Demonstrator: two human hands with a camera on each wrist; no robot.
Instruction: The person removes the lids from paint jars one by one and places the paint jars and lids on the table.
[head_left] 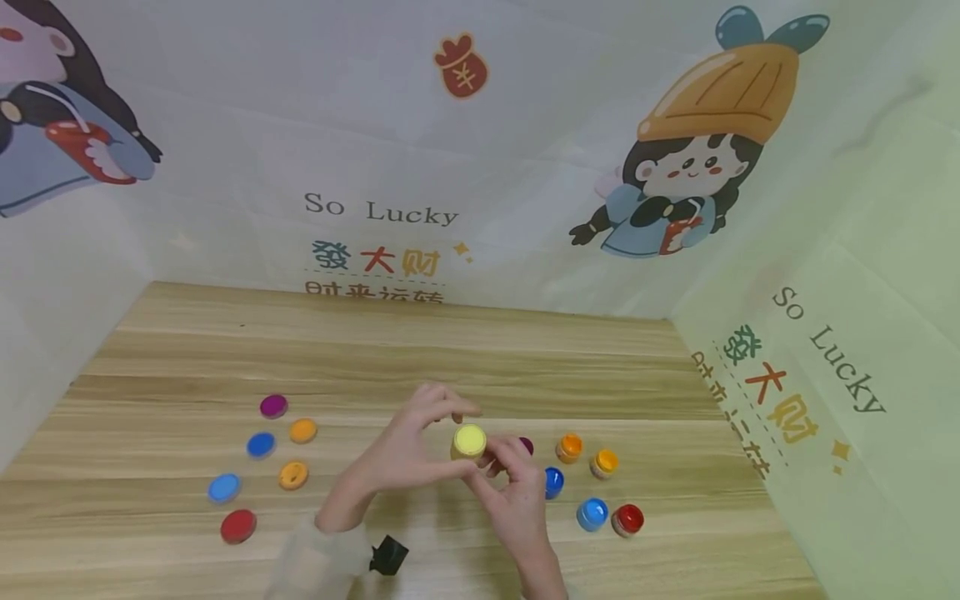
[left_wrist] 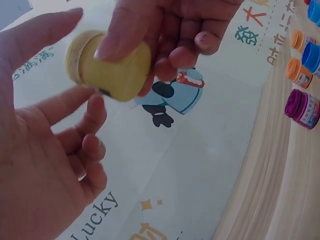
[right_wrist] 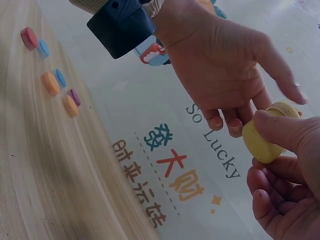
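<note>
A small yellow paint jar point(head_left: 469, 442) is held above the table, its round pale-yellow top facing up in the head view. My right hand point(head_left: 519, 500) grips the body of this jar between thumb and fingers. Around its capped end my left hand point(head_left: 401, 446) is spread, thumb and forefinger wide apart. In the left wrist view, a left fingertip point(left_wrist: 82, 94) meets the jar's underside near the rim, while the thumb stays off it. The right wrist view shows the jar point(right_wrist: 262, 142) pinched by the right thumb, with the left fingers just behind it.
On the right of the wooden table point(head_left: 360, 350) stand open paint jars: red point(head_left: 627, 520), light blue point(head_left: 592, 514), dark blue point(head_left: 553, 482), two orange point(head_left: 569, 448) and a partly hidden purple point(head_left: 527, 446). Several round lids point(head_left: 261, 445) lie at left. Printed cloth point(head_left: 525, 167) walls the table.
</note>
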